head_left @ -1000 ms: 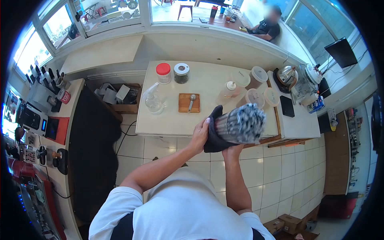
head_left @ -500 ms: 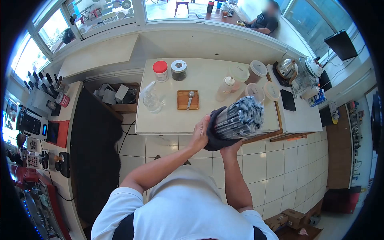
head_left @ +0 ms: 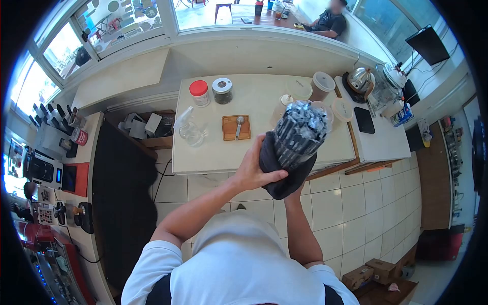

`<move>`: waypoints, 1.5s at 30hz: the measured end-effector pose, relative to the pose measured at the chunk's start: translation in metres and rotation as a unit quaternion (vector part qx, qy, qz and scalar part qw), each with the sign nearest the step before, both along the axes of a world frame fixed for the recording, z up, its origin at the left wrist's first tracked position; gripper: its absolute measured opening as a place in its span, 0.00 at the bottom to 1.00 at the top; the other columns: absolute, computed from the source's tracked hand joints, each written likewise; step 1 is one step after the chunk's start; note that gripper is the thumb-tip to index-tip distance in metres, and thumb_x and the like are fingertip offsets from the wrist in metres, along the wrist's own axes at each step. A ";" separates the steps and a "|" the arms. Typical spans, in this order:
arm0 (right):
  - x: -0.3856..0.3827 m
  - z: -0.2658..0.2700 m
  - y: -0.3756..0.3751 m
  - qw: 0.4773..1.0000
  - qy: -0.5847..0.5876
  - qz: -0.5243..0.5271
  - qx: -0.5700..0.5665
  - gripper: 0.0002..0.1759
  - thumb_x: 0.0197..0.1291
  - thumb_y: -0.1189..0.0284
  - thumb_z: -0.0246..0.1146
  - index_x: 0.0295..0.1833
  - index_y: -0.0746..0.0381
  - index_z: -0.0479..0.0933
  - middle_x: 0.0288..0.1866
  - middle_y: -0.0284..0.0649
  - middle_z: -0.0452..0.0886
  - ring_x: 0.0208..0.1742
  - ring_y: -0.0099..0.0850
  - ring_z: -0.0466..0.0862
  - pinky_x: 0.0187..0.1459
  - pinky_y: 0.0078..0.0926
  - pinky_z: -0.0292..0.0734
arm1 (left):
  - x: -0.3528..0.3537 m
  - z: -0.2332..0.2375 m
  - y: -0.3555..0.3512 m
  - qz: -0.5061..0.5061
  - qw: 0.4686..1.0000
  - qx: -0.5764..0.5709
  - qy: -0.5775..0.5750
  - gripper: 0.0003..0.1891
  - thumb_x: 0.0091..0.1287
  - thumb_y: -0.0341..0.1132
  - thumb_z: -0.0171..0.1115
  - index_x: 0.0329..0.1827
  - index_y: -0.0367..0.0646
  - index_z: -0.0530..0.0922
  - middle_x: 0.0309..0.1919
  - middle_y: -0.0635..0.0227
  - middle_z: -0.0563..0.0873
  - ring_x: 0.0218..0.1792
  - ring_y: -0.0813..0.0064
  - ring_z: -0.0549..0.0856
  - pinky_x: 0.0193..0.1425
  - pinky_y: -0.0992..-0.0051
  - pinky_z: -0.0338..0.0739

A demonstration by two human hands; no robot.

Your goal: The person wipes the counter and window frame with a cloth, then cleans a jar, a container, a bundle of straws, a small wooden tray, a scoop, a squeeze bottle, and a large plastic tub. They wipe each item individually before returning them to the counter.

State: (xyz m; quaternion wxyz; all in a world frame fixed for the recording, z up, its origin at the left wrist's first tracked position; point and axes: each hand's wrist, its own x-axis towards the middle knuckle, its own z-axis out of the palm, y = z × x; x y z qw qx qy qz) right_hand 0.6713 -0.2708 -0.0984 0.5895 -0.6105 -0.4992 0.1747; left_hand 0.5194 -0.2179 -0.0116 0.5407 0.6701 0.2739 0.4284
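Observation:
A clear cylindrical vessel with a ribbed, patterned wall [head_left: 301, 134] is held up over the front of the table, tilted to the right. Its far end looks glittering, in white and grey-blue. Around its lower end is a black cloth [head_left: 278, 173]. My left hand [head_left: 258, 166] grips the cloth from the left, thumb across its front. From below, my right hand [head_left: 295, 193] supports the bundle, with its fingers mostly hidden behind the cloth. Beyond lies a small wooden tray [head_left: 230, 134] with a metal scoop [head_left: 239, 127] on it.
On the table [head_left: 213, 158] stand a spray bottle [head_left: 190, 131], a red-lidded jar [head_left: 200, 94], a white-lidded jar [head_left: 222, 91] and several plastic tubs [head_left: 322, 86]. A side counter holds a kettle [head_left: 361, 81] and a phone [head_left: 364, 120]. A person [head_left: 329, 23] sits beyond the window.
The vessel and cloth have turned more upright and shifted slightly left in view. My left thumb now lies across the cloth's front. The camera view has shifted slightly.

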 end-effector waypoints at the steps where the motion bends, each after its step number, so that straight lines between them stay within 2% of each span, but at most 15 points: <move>1: 0.003 0.003 0.001 1.000 0.002 0.025 0.012 0.37 0.61 0.56 0.68 0.69 0.65 0.66 0.63 0.47 0.76 0.63 0.38 0.78 0.62 0.35 0.73 | -0.001 0.003 -0.001 0.005 1.000 -0.001 -0.006 0.58 0.48 0.50 0.82 0.76 0.33 0.55 0.64 0.53 0.74 0.67 0.60 0.74 0.75 0.63 0.63; 6: -0.003 0.060 -0.003 0.992 0.092 0.054 0.062 0.29 0.66 0.54 0.62 0.61 0.66 0.71 0.52 0.44 0.81 0.54 0.36 0.82 0.57 0.35 0.74 | -0.008 0.016 0.001 -0.005 1.000 0.018 -0.005 0.52 0.48 0.48 0.83 0.71 0.36 0.60 0.61 0.54 0.77 0.63 0.64 0.76 0.71 0.64 0.67; 9: -0.006 0.064 -0.005 0.994 0.044 0.062 0.078 0.28 0.69 0.53 0.58 0.60 0.67 0.72 0.50 0.43 0.81 0.51 0.34 0.81 0.56 0.35 0.74 | -0.015 0.008 0.010 -0.095 0.991 -0.081 -0.055 0.58 0.44 0.49 0.86 0.73 0.37 0.57 0.64 0.52 0.75 0.66 0.66 0.74 0.73 0.64 0.65; 10: -0.006 0.060 -0.005 0.994 0.048 0.053 0.078 0.28 0.71 0.52 0.56 0.60 0.66 0.72 0.52 0.44 0.81 0.51 0.35 0.82 0.55 0.35 0.75 | -0.015 0.001 0.011 -0.118 0.986 -0.100 -0.061 0.68 0.39 0.50 0.88 0.78 0.36 0.51 0.70 0.50 0.70 0.72 0.63 0.69 0.76 0.62 0.62; 13: 0.008 0.045 -0.002 0.996 0.074 0.047 0.022 0.30 0.72 0.51 0.55 0.64 0.66 0.71 0.58 0.46 0.80 0.57 0.35 0.81 0.59 0.36 0.74 | -0.002 0.001 -0.008 -0.005 0.994 0.091 -0.060 0.74 0.36 0.52 0.89 0.81 0.36 0.44 0.74 0.48 0.65 0.75 0.57 0.66 0.76 0.61 0.62; 14: 0.009 0.033 -0.003 0.991 0.122 0.051 0.017 0.31 0.72 0.51 0.55 0.66 0.66 0.69 0.60 0.46 0.78 0.60 0.36 0.80 0.62 0.36 0.73 | -0.005 0.006 -0.013 0.017 0.989 0.137 0.045 0.77 0.37 0.52 0.89 0.82 0.36 0.39 0.76 0.45 0.60 0.77 0.52 0.62 0.78 0.60 0.60; 17: 0.011 0.002 -0.005 0.975 0.213 0.063 0.019 0.34 0.72 0.51 0.55 0.72 0.67 0.65 0.66 0.46 0.74 0.66 0.36 0.76 0.67 0.36 0.70 | 0.004 -0.022 -0.008 0.028 0.991 0.104 0.075 0.78 0.36 0.51 0.89 0.82 0.37 0.37 0.76 0.46 0.61 0.78 0.56 0.61 0.79 0.59 0.58; 18: 0.011 -0.002 -0.005 0.975 0.212 0.064 0.033 0.35 0.72 0.51 0.55 0.73 0.67 0.63 0.68 0.46 0.73 0.68 0.36 0.75 0.69 0.35 0.69 | 0.006 -0.028 -0.007 0.030 0.994 0.083 0.070 0.71 0.39 0.49 0.88 0.81 0.37 0.43 0.74 0.45 0.64 0.75 0.51 0.65 0.77 0.58 0.62; 21: 0.010 -0.013 0.004 0.973 0.223 0.054 0.019 0.34 0.74 0.52 0.52 0.74 0.66 0.62 0.69 0.45 0.71 0.69 0.36 0.73 0.70 0.34 0.67 | 0.005 -0.043 0.000 0.032 0.970 0.054 0.235 0.64 0.41 0.48 0.86 0.78 0.38 0.52 0.69 0.47 0.71 0.70 0.48 0.72 0.72 0.58 0.68; 24: 0.010 -0.028 0.015 0.968 0.244 0.056 -0.027 0.33 0.76 0.53 0.49 0.75 0.65 0.60 0.71 0.45 0.70 0.71 0.36 0.71 0.71 0.34 0.65 | 0.003 -0.080 0.008 0.041 0.977 0.034 0.208 0.57 0.41 0.46 0.85 0.73 0.39 0.59 0.63 0.49 0.77 0.65 0.47 0.76 0.68 0.58 0.71; 31: 0.021 -0.059 0.042 0.947 0.272 0.079 -0.153 0.32 0.79 0.55 0.42 0.78 0.64 0.57 0.74 0.45 0.67 0.74 0.35 0.67 0.73 0.31 0.60 | 0.004 -0.122 0.038 0.076 0.968 0.020 0.240 0.54 0.41 0.37 0.84 0.73 0.44 0.60 0.60 0.52 0.80 0.64 0.49 0.77 0.68 0.59 0.73; 36: 0.038 -0.089 0.083 0.958 0.214 0.102 -0.160 0.30 0.82 0.57 0.38 0.79 0.63 0.56 0.75 0.44 0.66 0.74 0.34 0.67 0.73 0.30 0.60 | 0.013 -0.126 0.068 0.102 0.962 0.011 0.252 0.53 0.42 0.34 0.83 0.74 0.45 0.60 0.62 0.52 0.79 0.64 0.49 0.77 0.68 0.59 0.73; 40: 0.049 -0.102 0.115 0.936 0.306 0.081 -0.152 0.27 0.81 0.60 0.41 0.78 0.62 0.58 0.73 0.43 0.69 0.71 0.34 0.70 0.70 0.29 0.64 | 0.022 -0.132 0.097 0.124 0.957 0.040 0.258 0.53 0.43 0.35 0.83 0.74 0.45 0.59 0.61 0.51 0.79 0.63 0.48 0.78 0.66 0.59 0.74; 43: 0.050 -0.105 0.131 0.977 0.148 0.053 -0.146 0.26 0.81 0.63 0.43 0.77 0.63 0.60 0.71 0.43 0.71 0.70 0.33 0.71 0.68 0.28 0.65 | 0.025 -0.136 0.099 0.148 0.951 0.050 0.267 0.53 0.45 0.38 0.83 0.74 0.45 0.58 0.60 0.50 0.80 0.62 0.48 0.79 0.65 0.59 0.75; 45: 0.047 -0.104 0.130 0.984 0.117 0.006 -0.135 0.22 0.77 0.65 0.47 0.70 0.65 0.66 0.64 0.53 0.76 0.66 0.47 0.76 0.64 0.37 0.69 | 0.024 -0.137 0.095 0.162 0.943 0.036 0.290 0.52 0.47 0.40 0.82 0.74 0.44 0.58 0.60 0.50 0.80 0.61 0.48 0.80 0.64 0.58 0.76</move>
